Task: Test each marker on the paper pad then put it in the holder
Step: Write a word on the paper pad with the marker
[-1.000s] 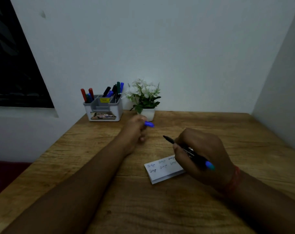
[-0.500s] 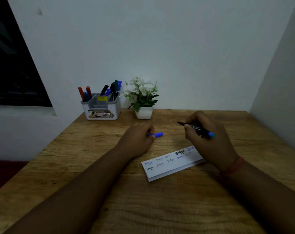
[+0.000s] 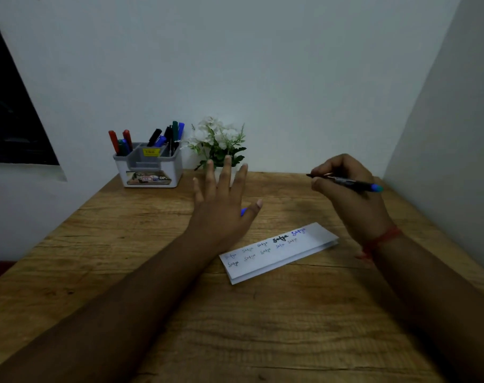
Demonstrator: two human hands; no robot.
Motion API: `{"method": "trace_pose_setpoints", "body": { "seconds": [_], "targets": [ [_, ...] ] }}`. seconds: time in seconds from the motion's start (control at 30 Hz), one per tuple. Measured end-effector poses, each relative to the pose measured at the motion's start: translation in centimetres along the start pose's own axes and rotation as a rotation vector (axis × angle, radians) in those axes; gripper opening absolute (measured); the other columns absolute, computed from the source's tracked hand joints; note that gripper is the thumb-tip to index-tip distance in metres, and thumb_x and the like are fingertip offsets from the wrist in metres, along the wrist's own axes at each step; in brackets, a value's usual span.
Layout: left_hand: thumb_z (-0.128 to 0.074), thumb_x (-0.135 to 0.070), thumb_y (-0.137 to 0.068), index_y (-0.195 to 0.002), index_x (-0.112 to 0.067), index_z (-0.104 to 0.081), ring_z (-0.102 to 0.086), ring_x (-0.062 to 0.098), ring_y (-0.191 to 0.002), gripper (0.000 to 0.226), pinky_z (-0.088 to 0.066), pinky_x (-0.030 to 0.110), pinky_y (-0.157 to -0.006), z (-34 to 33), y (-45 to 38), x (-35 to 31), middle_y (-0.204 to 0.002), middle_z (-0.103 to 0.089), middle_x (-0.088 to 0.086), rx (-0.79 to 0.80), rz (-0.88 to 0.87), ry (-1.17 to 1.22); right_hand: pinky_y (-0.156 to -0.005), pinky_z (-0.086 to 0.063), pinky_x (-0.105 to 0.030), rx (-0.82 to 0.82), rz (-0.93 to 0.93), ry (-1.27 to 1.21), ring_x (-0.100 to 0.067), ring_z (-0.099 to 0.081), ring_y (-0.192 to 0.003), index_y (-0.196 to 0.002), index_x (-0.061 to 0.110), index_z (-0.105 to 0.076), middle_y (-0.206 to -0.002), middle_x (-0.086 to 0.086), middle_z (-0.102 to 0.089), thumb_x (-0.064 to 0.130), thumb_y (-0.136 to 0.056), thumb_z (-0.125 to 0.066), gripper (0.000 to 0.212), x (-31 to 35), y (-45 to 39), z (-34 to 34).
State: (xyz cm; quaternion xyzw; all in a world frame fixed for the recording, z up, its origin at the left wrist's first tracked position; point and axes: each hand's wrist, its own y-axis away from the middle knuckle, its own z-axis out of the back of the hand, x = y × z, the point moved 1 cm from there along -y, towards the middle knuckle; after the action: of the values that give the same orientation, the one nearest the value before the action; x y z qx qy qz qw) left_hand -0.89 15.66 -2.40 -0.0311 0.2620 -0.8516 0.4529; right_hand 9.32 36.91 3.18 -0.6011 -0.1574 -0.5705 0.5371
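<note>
My right hand (image 3: pixel 346 194) is raised above the table's right side, shut on an uncapped black marker with a blue end (image 3: pixel 351 183), tip pointing left. My left hand (image 3: pixel 221 203) hovers mid-table with fingers spread flat. A blue cap (image 3: pixel 243 212) peeks out under its thumb side; whether the hand touches it cannot be told. The white paper pad (image 3: pixel 279 252) lies between the hands, near me, with two rows of scribbled words. The grey and white holder (image 3: pixel 149 168) stands at the back left with several markers upright in it.
A small white pot of white flowers (image 3: pixel 218 145) stands right of the holder, partly behind my left fingers. The wooden table (image 3: pixel 124 244) meets walls at the back and right. A dark window is at the far left.
My left hand has opened from a fist on the blue cap to spread fingers. My right hand has lifted the marker off the pad and moved it up and right.
</note>
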Motion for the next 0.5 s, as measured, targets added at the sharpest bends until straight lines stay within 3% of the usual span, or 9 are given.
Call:
{"method": "trace_pose_setpoints", "body": {
  "seconds": [0.17, 0.3, 0.5],
  "targets": [
    [-0.007, -0.073, -0.09, -0.154, -0.035, 0.017, 0.03, 0.029, -0.146, 0.078, 0.006, 0.065, -0.116, -1.1, 0.0, 0.0, -0.161, 0.03, -0.003, 0.046, -0.035, -0.062, -0.09, -0.058, -0.051, 0.14, -0.129, 0.094, -0.029, -0.071, -0.091, -0.086, 0.01, -0.067, -0.089, -0.008, -0.075, 0.002, -0.082, -0.071, 0.009, 0.1, 0.7, 0.9],
    [-0.008, -0.071, -0.092, -0.154, -0.034, 0.016, 0.029, 0.029, -0.147, 0.076, 0.004, 0.066, -0.116, -1.7, -0.1, 0.0, -0.162, 0.029, -0.003, 0.053, -0.053, -0.075, -0.08, -0.059, -0.033, 0.224, -0.207, 0.208, -0.012, -0.071, -0.079, -0.086, 0.007, -0.07, -0.085, -0.001, -0.076, 0.002, -0.084, -0.071, 0.005, -1.2, 2.4, 1.3],
    [-0.008, -0.07, -0.092, -0.153, -0.035, 0.018, 0.029, 0.029, -0.147, 0.075, 0.004, 0.066, -0.116, -2.6, 0.3, 0.0, -0.163, 0.026, -0.001, 0.058, -0.077, -0.104, -0.084, -0.058, -0.041, 0.255, -0.251, 0.262, -0.017, -0.071, -0.093, -0.081, 0.012, -0.072, -0.09, 0.0, -0.077, 0.006, -0.083, -0.074, 0.007, -3.2, 3.7, 1.1]
  ]
}}
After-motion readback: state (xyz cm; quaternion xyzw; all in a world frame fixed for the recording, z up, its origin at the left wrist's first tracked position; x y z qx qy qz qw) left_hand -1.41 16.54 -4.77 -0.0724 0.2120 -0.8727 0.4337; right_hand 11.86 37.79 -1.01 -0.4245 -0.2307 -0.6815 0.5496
